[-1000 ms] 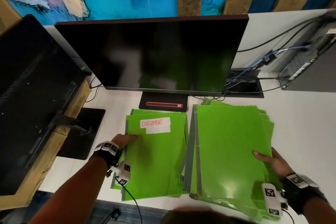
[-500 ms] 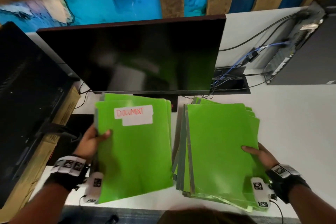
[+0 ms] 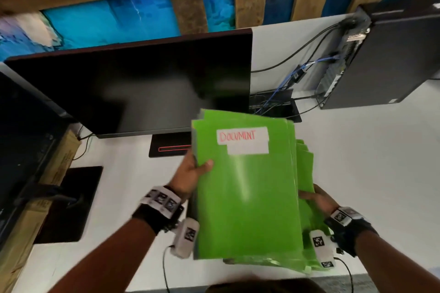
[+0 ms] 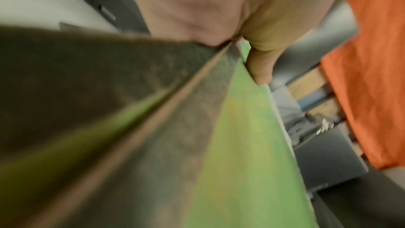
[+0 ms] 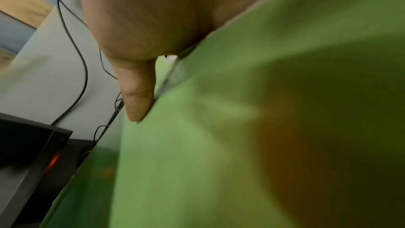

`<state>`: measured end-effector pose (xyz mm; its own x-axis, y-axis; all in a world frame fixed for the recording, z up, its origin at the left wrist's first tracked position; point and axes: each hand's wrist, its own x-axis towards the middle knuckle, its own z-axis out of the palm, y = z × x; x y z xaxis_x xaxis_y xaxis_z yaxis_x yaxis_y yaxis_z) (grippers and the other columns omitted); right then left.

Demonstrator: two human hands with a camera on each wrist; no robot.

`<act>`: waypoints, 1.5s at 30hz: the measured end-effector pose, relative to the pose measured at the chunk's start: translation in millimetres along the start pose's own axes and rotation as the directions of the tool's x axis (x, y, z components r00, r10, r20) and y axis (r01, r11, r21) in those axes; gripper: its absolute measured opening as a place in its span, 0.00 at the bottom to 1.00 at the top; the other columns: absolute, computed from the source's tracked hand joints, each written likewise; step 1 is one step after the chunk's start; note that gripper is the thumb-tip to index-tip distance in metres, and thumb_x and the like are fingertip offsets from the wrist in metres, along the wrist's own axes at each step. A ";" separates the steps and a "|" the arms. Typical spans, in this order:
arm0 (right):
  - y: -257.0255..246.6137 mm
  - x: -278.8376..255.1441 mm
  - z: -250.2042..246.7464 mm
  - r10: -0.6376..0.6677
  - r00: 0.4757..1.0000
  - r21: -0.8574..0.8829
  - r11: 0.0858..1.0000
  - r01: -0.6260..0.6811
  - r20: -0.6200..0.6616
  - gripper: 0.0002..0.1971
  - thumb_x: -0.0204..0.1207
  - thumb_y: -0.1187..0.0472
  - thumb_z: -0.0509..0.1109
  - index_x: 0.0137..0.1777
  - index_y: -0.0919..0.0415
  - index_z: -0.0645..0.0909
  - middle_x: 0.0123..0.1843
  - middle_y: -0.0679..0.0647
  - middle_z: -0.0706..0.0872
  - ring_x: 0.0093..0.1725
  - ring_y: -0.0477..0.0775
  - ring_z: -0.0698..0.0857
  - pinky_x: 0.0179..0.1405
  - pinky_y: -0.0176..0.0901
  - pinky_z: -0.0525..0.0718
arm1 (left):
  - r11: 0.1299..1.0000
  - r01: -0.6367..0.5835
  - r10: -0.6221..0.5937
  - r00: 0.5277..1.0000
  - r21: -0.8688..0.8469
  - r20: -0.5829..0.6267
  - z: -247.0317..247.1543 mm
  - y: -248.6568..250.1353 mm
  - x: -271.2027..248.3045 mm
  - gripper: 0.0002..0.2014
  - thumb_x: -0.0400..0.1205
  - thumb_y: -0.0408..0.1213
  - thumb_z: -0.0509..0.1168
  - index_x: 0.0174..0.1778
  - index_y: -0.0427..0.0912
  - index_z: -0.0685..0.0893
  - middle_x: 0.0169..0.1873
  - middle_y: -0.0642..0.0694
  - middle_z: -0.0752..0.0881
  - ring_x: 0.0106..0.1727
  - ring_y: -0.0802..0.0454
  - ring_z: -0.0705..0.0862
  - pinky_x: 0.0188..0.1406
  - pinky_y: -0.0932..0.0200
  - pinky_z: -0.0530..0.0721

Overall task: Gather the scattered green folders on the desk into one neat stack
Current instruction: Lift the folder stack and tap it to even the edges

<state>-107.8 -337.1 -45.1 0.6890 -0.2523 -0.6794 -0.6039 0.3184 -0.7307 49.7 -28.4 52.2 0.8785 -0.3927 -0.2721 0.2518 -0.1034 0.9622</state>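
A bundle of green folders (image 3: pixel 247 197) with a white "DOCUMENT" label (image 3: pixel 242 140) on top hangs over the lower pile of green folders (image 3: pixel 306 169) on the white desk (image 3: pixel 369 173). My left hand (image 3: pixel 192 171) grips the bundle's left edge, thumb on top; in the left wrist view the thumb (image 4: pixel 260 65) presses on the green folders (image 4: pixel 241 153). My right hand (image 3: pixel 316 200) holds the right edge of the lower pile, its fingers mostly hidden under the bundle. The right wrist view shows its thumb (image 5: pixel 138 93) lying on the green cover (image 5: pixel 241 127).
A black monitor (image 3: pixel 133 88) stands right behind the folders, its base (image 3: pixel 170 147) with a red strip to their left. A second dark screen (image 3: pixel 23 150) and a cardboard box (image 3: pixel 35 209) are at the left. A black computer case (image 3: pixel 392 59) and cables (image 3: pixel 297 74) are at the back right.
My left hand lifted the labelled bundle off the desk and carried it right, over the pile held by my right hand. The right hand has stayed on its pile.
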 end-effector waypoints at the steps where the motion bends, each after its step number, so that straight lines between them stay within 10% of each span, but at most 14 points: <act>1: 2.0 2.3 -1.6 -0.006 1.000 -0.015 1.000 0.006 0.000 0.54 0.20 0.43 0.89 0.54 0.64 0.83 0.43 0.60 0.92 0.41 0.63 0.91 0.43 0.54 0.85 | 0.999 0.036 -0.035 0.999 0.039 -0.016 7.9 -19.8 4.6 0.23 0.76 0.26 0.69 0.68 0.35 0.75 0.55 0.44 0.89 0.53 0.46 0.89 0.52 0.48 0.88; 4: 7.3 5.9 -7.5 -0.013 0.998 -0.078 0.997 0.009 -0.056 0.64 0.30 0.31 0.85 0.68 0.67 0.77 0.57 0.63 0.89 0.55 0.64 0.88 0.55 0.57 0.84 | 0.972 0.169 -0.145 0.979 0.166 -0.147 14.2 -66.5 14.0 0.26 0.70 0.42 0.73 0.62 0.37 0.79 0.55 0.39 0.89 0.55 0.40 0.88 0.57 0.37 0.85; 8: 5.6 -4.5 -6.4 0.000 0.991 -0.251 0.967 -0.034 -0.135 0.51 0.67 0.23 0.59 0.80 0.61 0.64 0.78 0.60 0.72 0.74 0.61 0.74 0.74 0.53 0.69 | 0.946 0.186 -0.117 0.959 0.265 -0.256 20.5 -71.1 17.4 0.16 0.78 0.32 0.71 0.59 0.40 0.74 0.53 0.42 0.85 0.53 0.42 0.86 0.50 0.50 0.84; 12: 6.5 -2.6 -9.1 0.031 0.988 -0.349 0.933 -0.082 -0.148 0.67 0.47 0.12 0.47 0.83 0.55 0.59 0.83 0.56 0.64 0.80 0.59 0.65 0.81 0.56 0.59 | 0.943 0.089 -0.063 0.994 0.319 -0.090 31.2 -71.4 21.4 0.26 0.71 0.40 0.74 0.65 0.43 0.79 0.59 0.44 0.87 0.57 0.49 0.88 0.56 0.44 0.87; 17: 4.1 -8.4 -8.2 0.010 0.996 -0.390 0.920 -0.044 -0.091 0.69 0.44 0.11 0.54 0.81 0.59 0.62 0.79 0.57 0.71 0.74 0.58 0.74 0.75 0.51 0.68 | 0.884 0.187 -0.207 0.978 0.428 0.002 45.6 -94.4 28.2 0.51 0.67 0.61 0.74 0.82 0.55 0.54 0.73 0.48 0.74 0.72 0.49 0.76 0.71 0.41 0.77; 20: -4.5 -10.4 -6.1 -0.007 1.000 -0.458 0.889 -0.003 -0.019 0.52 0.60 0.25 0.66 0.76 0.61 0.66 0.71 0.56 0.79 0.63 0.57 0.82 0.62 0.43 0.76 | 0.905 0.216 -0.252 0.966 0.366 0.053 47.6 -85.6 25.0 0.51 0.71 0.54 0.75 0.83 0.58 0.48 0.76 0.51 0.74 0.73 0.49 0.77 0.72 0.41 0.77; 23: 0.1 -5.4 -12.3 -0.055 0.998 -0.436 0.898 0.054 0.010 0.57 0.48 0.20 0.70 0.72 0.58 0.72 0.66 0.52 0.84 0.59 0.52 0.85 0.61 0.47 0.81 | 0.893 0.385 -0.399 0.917 0.233 0.013 51.9 -78.9 24.6 0.56 0.75 0.46 0.74 0.83 0.47 0.34 0.79 0.48 0.67 0.77 0.46 0.71 0.77 0.46 0.69; 29: 4.6 -23.1 -13.7 -0.133 0.991 -0.255 0.958 0.131 0.008 0.29 0.75 0.55 0.73 0.74 0.55 0.70 0.63 0.50 0.84 0.54 0.38 0.83 0.40 0.22 0.79 | 0.914 0.404 -0.405 0.913 0.030 0.046 50.2 -76.1 25.1 0.43 0.64 0.53 0.81 0.75 0.52 0.72 0.65 0.49 0.85 0.64 0.47 0.85 0.69 0.41 0.78; 32: 7.3 -33.5 -19.4 -0.205 0.979 -0.160 0.966 0.203 0.005 0.39 0.63 0.48 0.81 0.74 0.56 0.71 0.65 0.53 0.85 0.59 0.47 0.85 0.54 0.40 0.85 | 0.913 0.403 -0.397 0.913 -0.062 0.090 60.4 -57.3 21.8 0.23 0.75 0.37 0.74 0.67 0.45 0.81 0.59 0.44 0.89 0.57 0.48 0.88 0.53 0.52 0.85; 36: 0.0 -48.7 -26.6 -0.286 0.958 -0.049 0.957 0.285 -0.020 0.55 0.43 0.33 0.84 0.73 0.51 0.71 0.64 0.52 0.86 0.62 0.55 0.85 0.65 0.61 0.81 | 0.961 0.271 -0.265 0.960 -0.060 0.094 70.8 -26.4 11.7 0.30 0.70 0.34 0.78 0.69 0.45 0.79 0.60 0.45 0.89 0.58 0.49 0.88 0.61 0.48 0.84; 41: -32.7 -63.8 -28.0 -0.528 0.846 -0.081 0.849 0.523 -0.073 0.30 0.62 0.53 0.78 0.64 0.47 0.73 0.58 0.44 0.89 0.61 0.44 0.85 0.55 0.35 0.85 | 0.994 0.002 0.006 0.997 -0.112 0.072 69.1 5.3 -7.1 0.34 0.55 0.43 0.79 0.59 0.47 0.81 0.47 0.56 0.92 0.51 0.57 0.90 0.47 0.60 0.88; 45: -60.3 -72.8 -18.0 -0.633 0.774 -0.188 0.763 0.619 -0.024 0.23 0.64 0.47 0.77 0.57 0.27 0.78 0.54 0.27 0.86 0.55 0.29 0.84 0.52 0.22 0.79 | 0.992 -0.121 0.122 0.992 -0.042 0.024 50.1 7.9 -17.1 0.37 0.45 0.51 0.82 0.50 0.48 0.81 0.37 0.68 0.90 0.43 0.70 0.88 0.43 0.69 0.84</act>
<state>-128.7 -354.3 47.3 0.9060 -0.4184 -0.0645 -0.1096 -0.0846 -0.9904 16.4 -68.3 64.9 0.8925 -0.4246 -0.1525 0.1605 -0.0171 0.9869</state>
